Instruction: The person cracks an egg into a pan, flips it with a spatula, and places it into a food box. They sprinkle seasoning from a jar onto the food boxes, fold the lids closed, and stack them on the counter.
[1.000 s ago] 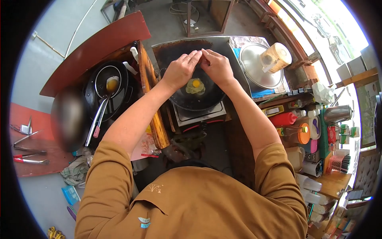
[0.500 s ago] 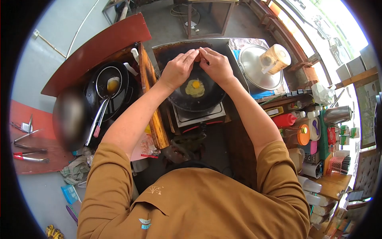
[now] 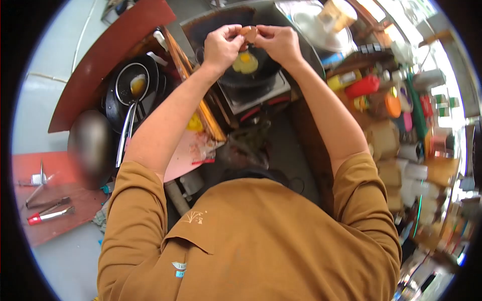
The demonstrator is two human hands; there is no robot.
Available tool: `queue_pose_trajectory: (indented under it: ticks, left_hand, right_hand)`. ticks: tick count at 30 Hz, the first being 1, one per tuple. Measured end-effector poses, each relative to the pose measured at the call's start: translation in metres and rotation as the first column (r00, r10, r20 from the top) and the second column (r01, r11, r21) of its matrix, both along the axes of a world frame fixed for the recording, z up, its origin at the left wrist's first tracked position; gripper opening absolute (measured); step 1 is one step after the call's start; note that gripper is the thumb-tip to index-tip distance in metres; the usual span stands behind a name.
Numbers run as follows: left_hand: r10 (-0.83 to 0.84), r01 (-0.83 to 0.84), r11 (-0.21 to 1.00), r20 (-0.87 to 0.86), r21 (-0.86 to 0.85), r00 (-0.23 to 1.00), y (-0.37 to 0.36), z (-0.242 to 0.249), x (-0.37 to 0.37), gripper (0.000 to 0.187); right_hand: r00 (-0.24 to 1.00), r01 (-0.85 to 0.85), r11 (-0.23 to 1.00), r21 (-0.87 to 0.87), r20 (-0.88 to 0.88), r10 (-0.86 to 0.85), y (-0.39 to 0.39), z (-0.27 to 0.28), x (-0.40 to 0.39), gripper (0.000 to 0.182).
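Note:
A cracked brown eggshell (image 3: pixel 250 35) is pinched between my two hands, above the far part of the wok. My left hand (image 3: pixel 221 49) grips it from the left with thumb and fingers. From the right, my right hand (image 3: pixel 279 46) pinches the other side. Below the shell, a raw egg (image 3: pixel 245 63) with a whole yellow yolk and spread white lies in the black wok (image 3: pixel 258 78). The wok sits over a metal stove (image 3: pixel 251 96).
To the left, a pan holds a strainer (image 3: pixel 132 84) and a long-handled ladle (image 3: pixel 136 88). A wooden board edge (image 3: pixel 213 123) stands beside the wok. At right are a large lidded pot (image 3: pixel 314 27), a tub (image 3: pixel 337 15) and a red bottle (image 3: pixel 362 87). Tongs (image 3: pixel 50 215) lie far left.
My hands have drawn slightly apart, and the eggshell now shows between the fingertips. The view has tilted, so the wok and egg appear higher in the picture.

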State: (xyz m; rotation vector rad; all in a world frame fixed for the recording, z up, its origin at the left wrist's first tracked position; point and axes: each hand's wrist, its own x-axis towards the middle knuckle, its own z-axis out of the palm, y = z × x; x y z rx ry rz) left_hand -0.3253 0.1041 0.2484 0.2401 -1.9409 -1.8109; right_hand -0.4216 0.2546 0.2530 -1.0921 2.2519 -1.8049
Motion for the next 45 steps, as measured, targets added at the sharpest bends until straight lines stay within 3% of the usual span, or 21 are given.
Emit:
queue_pose_trajectory:
  ticks: [4, 8, 11, 13, 16, 19, 21, 25, 28, 30, 32, 34, 36, 37, 38, 40, 41, 42, 43, 44, 45]
  left_hand:
    - [-0.207, 0.196, 0.976, 0.118, 0.099, 0.971, 0.042, -0.005, 0.062, 0.024]
    - [-0.35, 0.285, 0.923, 0.257, 0.26, 0.901, 0.09, -0.048, 0.141, 0.024]
    - [-0.412, 0.292, 0.893, 0.362, 0.342, 0.836, 0.12, -0.122, 0.198, 0.024]
    - [-0.434, 0.268, 0.888, 0.49, 0.374, 0.756, 0.133, -0.177, 0.232, 0.024]
    - [-0.369, 0.114, 0.915, 0.687, 0.388, 0.626, 0.141, -0.249, 0.26, 0.028]
    - [-0.251, 0.05, 0.962, 0.795, 0.269, 0.552, 0.136, -0.332, 0.263, 0.026]
    - [-0.027, 0.117, 0.991, 0.774, -0.062, 0.633, 0.123, -0.42, 0.274, 0.028]
    - [0.111, 0.094, 0.974, 0.799, -0.205, 0.591, 0.131, -0.424, 0.262, 0.035]
    - [0.138, 0.098, 0.968, 0.815, -0.232, 0.562, 0.13, -0.437, 0.268, 0.043]
    - [0.269, 0.12, 0.859, 0.639, -0.497, 0.721, 0.126, -0.46, 0.287, 0.044]
    - [0.249, 0.128, 0.851, 0.606, -0.509, 0.755, 0.125, -0.408, 0.296, 0.044]
    - [-0.047, 0.328, 0.913, 0.734, -0.244, 0.677, 0.12, -0.35, 0.309, 0.041]
    - [-0.172, 0.375, 0.916, 0.701, -0.146, 0.692, 0.112, -0.289, 0.328, 0.039]
    - [-0.207, 0.41, 0.898, 0.67, -0.16, 0.713, 0.106, -0.255, 0.337, 0.037]
    - [-0.24, 0.443, 0.88, 0.641, -0.174, 0.729, 0.098, -0.219, 0.347, 0.035]
    - [-0.207, 0.416, 0.733, 0.406, -0.538, 0.89, 0.074, -0.152, 0.363, 0.028]
    - [-0.166, 0.366, 0.653, 0.345, -0.663, 0.924, 0.058, -0.117, 0.369, 0.027]
    - [-0.128, 0.304, 0.557, 0.281, -0.773, 0.951, 0.039, -0.082, 0.375, 0.025]
    - [-0.047, 0.221, 0.497, 0.228, -0.839, 0.973, 0.018, -0.053, 0.38, 0.023]
    - [0.036, 0.141, 0.428, 0.172, -0.893, 0.984, -0.003, -0.027, 0.385, 0.021]
    - [0.196, -0.022, 0.491, 0.086, -0.871, 0.977, -0.019, -0.002, 0.388, 0.02]
  right_hand:
    - [0.988, 0.12, 0.991, 0.053, 0.087, -0.124, 0.06, -0.009, 0.076, 0.034]
    - [0.888, 0.037, 0.991, 0.126, 0.451, -0.09, 0.122, -0.05, 0.166, 0.026]
    - [0.724, 0.01, 0.998, 0.058, 0.688, -0.047, 0.159, -0.118, 0.229, 0.028]
    - [0.569, 0.041, 0.986, 0.16, 0.807, -0.154, 0.167, -0.164, 0.265, 0.028]
    - [0.528, 0.017, 0.957, 0.288, 0.811, -0.253, 0.16, -0.248, 0.298, 0.027]
    - [0.506, 0.055, 0.94, 0.337, 0.802, -0.317, 0.134, -0.347, 0.307, 0.026]
    - [0.766, -0.05, 0.794, 0.606, 0.533, -0.359, 0.112, -0.387, 0.305, 0.031]
    - [0.794, -0.086, 0.783, 0.616, 0.517, -0.32, 0.081, -0.48, 0.308, 0.035]
    - [0.879, -0.018, 0.743, 0.669, 0.364, -0.307, 0.068, -0.515, 0.312, 0.031]
    - [0.831, -0.131, 0.772, 0.623, 0.493, -0.257, 0.07, -0.509, 0.314, 0.031]
    - [0.822, -0.117, 0.819, 0.561, 0.517, -0.238, 0.078, -0.463, 0.316, 0.031]
    - [0.802, -0.053, 0.888, 0.457, 0.549, -0.235, 0.094, -0.445, 0.325, 0.031]
    - [0.752, -0.013, 0.898, 0.439, 0.596, -0.281, 0.118, -0.441, 0.33, 0.03]
    - [0.696, -0.022, 0.885, 0.465, 0.643, -0.32, 0.135, -0.424, 0.332, 0.029]
    - [0.512, -0.028, 0.909, 0.416, 0.787, -0.345, 0.154, -0.408, 0.335, 0.023]
    - [0.386, 0.01, 0.932, 0.363, 0.858, -0.338, 0.199, -0.381, 0.345, 0.018]
    - [0.491, -0.084, 0.842, 0.533, 0.757, -0.43, 0.231, -0.393, 0.351, 0.029]
    - [0.833, -0.135, 0.805, 0.578, 0.507, -0.224, 0.279, -0.459, 0.357, 0.032]
    - [0.693, -0.085, 0.722, 0.686, 0.562, -0.452, 0.284, -0.367, 0.368, 0.035]
    - [0.682, -0.146, 0.652, 0.744, 0.554, -0.478, 0.314, -0.375, 0.373, 0.021]
    - [0.974, -0.063, 0.614, 0.787, 0.182, -0.134, 0.368, -0.43, 0.385, 0.019]
